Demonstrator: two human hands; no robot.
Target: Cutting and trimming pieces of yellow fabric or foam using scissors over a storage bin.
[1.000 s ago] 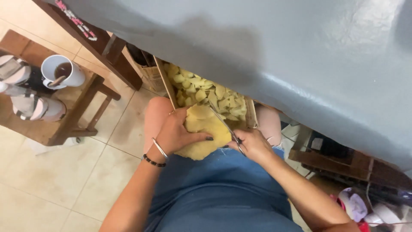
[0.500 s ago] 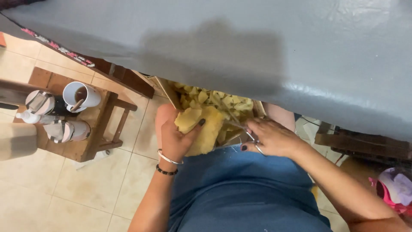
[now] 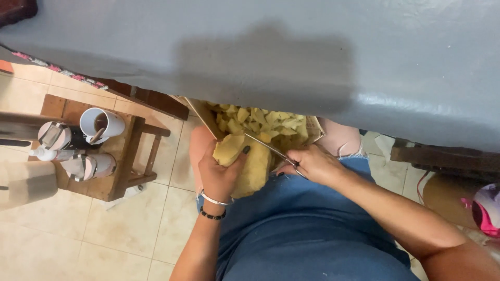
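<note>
A white cup (image 3: 101,125) sits on a small wooden stool (image 3: 120,171). The left hand (image 3: 219,174) wraps its fingers around a yellow foam piece (image 3: 250,164) over the lap. The right hand (image 3: 315,164) grips scissors (image 3: 273,151), blades touching the foam.

head view | looks steeply down, close | lap, grey table (image 3: 312,52) edge, floor (image 3: 78,239)

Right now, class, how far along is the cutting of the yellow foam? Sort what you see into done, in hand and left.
Done: a box on the lap holds a heap of cut pieces. In hand: the left hand grips a foam block while the right hand works scissors at its top. Left: most of that block is uncut.
</note>
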